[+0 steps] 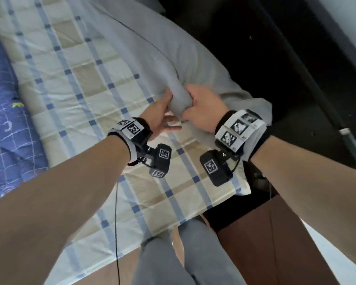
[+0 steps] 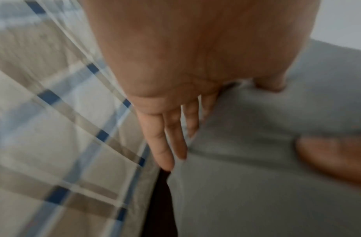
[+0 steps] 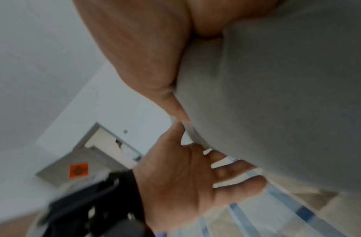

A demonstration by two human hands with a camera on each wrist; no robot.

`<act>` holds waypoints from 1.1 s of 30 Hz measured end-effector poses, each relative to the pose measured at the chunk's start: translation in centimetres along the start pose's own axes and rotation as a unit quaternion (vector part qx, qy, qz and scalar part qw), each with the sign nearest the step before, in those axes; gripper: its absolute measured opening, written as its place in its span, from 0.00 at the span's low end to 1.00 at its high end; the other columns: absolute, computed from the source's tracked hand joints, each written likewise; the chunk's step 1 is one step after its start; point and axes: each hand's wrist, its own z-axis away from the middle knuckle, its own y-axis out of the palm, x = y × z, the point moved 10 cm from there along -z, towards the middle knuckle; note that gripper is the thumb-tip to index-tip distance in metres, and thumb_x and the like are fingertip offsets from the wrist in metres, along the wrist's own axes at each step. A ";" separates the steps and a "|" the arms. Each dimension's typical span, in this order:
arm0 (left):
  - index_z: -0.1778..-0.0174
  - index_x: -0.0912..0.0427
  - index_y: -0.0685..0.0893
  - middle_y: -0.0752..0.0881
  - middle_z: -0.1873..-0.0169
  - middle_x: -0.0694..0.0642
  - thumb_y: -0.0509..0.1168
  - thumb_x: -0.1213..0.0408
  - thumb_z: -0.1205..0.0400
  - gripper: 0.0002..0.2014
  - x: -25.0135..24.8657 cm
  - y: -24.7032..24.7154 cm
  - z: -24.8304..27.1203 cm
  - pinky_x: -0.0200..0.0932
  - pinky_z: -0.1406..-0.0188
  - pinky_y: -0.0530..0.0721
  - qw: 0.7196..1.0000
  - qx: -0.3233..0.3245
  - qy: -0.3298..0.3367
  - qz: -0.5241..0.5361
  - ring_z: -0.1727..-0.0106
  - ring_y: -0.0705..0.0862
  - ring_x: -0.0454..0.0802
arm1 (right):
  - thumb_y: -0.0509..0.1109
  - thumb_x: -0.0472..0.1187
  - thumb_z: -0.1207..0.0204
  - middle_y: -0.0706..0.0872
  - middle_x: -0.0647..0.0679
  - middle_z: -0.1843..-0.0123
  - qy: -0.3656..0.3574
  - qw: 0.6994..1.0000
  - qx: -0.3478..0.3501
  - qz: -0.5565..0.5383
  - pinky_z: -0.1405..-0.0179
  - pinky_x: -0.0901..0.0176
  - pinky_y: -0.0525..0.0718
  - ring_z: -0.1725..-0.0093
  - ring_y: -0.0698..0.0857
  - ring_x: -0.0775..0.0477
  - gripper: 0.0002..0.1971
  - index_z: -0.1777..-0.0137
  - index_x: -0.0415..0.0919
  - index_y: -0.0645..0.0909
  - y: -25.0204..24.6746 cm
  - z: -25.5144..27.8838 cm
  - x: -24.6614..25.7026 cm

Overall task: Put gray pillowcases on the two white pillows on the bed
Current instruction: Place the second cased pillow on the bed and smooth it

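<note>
A long gray pillowcase (image 1: 152, 48) lies plump along the right edge of the bed; no white pillow shows. Its near end is bunched into a roll between my hands. My right hand (image 1: 203, 108) grips that roll with curled fingers. My left hand (image 1: 162, 118) lies against the roll's left side, fingers straight beneath it and thumb up along the fabric. In the left wrist view the left hand (image 2: 175, 112) points its straight fingers (image 2: 165, 147) down beside the gray cloth (image 2: 256, 176). The right wrist view shows the right hand (image 3: 145, 56) against the cloth (image 3: 287, 96), with the left hand (image 3: 185, 176) spread below.
The bed carries a checked beige and blue sheet (image 1: 80, 79). A blue quilt (image 1: 4, 120) lies along the left side. Dark furniture and floor (image 1: 275, 58) border the bed on the right. I stand at the bed's near corner (image 1: 240, 190), my gray trouser legs (image 1: 173, 254) against it.
</note>
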 end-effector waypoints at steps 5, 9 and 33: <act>0.42 0.59 0.80 0.84 0.43 0.60 0.56 0.64 0.13 0.10 11.2 -10.4 1.6 0.54 0.42 0.82 0.959 -0.096 -0.168 -0.208 0.50 0.83 0.57 | 0.63 0.34 0.23 0.88 0.42 0.57 0.067 0.950 0.289 0.103 0.47 0.52 0.83 0.55 0.86 0.41 0.07 0.55 0.39 0.84 16.9 5.3 -6.8; 0.39 0.63 0.78 0.85 0.39 0.61 0.53 0.60 0.12 0.14 17.0 -14.7 2.2 0.51 0.55 0.86 0.932 -0.128 -0.236 -0.244 0.53 0.85 0.54 | 0.65 0.39 0.23 0.85 0.49 0.69 0.131 0.952 0.261 0.091 0.51 0.56 0.83 0.61 0.86 0.45 0.12 0.68 0.47 0.78 20.1 5.0 -11.0; 0.58 0.75 0.83 0.88 0.73 0.62 0.59 0.74 0.16 0.10 22.9 -15.7 -3.5 0.44 0.76 0.89 0.884 -0.160 -0.265 -0.351 0.75 0.89 0.54 | 0.74 0.72 0.39 0.87 0.45 0.51 0.428 0.892 0.112 -0.096 0.76 0.56 0.87 0.71 0.86 0.43 0.39 0.36 0.45 0.77 15.5 -1.0 -30.1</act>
